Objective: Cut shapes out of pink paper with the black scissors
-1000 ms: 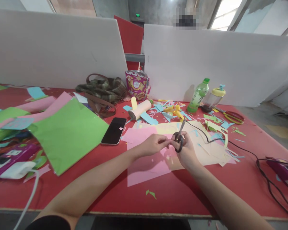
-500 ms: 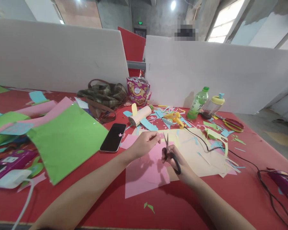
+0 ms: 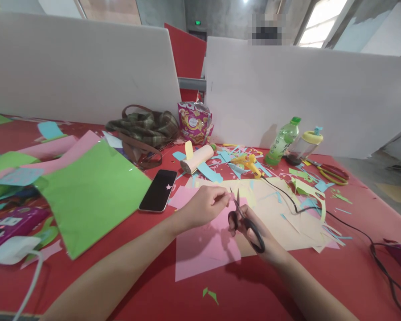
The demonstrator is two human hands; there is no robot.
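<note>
My right hand [image 3: 254, 229] grips a pair of black-handled scissors [image 3: 250, 227], their blades parted and pointing away from me. Between the fingertips of my left hand [image 3: 209, 205] is a small piece of pink paper [image 3: 231, 196], pinched right beside the blades. Below both hands lie pink paper sheets [image 3: 197, 254], partly over a large cream sheet [image 3: 274, 223]. To the left of my left hand is a black phone [image 3: 158, 191] with a tiny pink star [image 3: 169, 187] on its screen.
A paper-covered tube [image 3: 197, 159], a yellow glue gun [image 3: 247, 164] with a black cord, and many paper scraps lie beyond my hands. Behind them stand a snack bag [image 3: 194, 122], a green bottle [image 3: 283, 141] and a jar [image 3: 304, 147]. Green paper [image 3: 93, 191] covers the left.
The scissors' blades have opened wider and sit closer to the pink piece. My left hand still pinches it. The whole view has shifted slightly.
</note>
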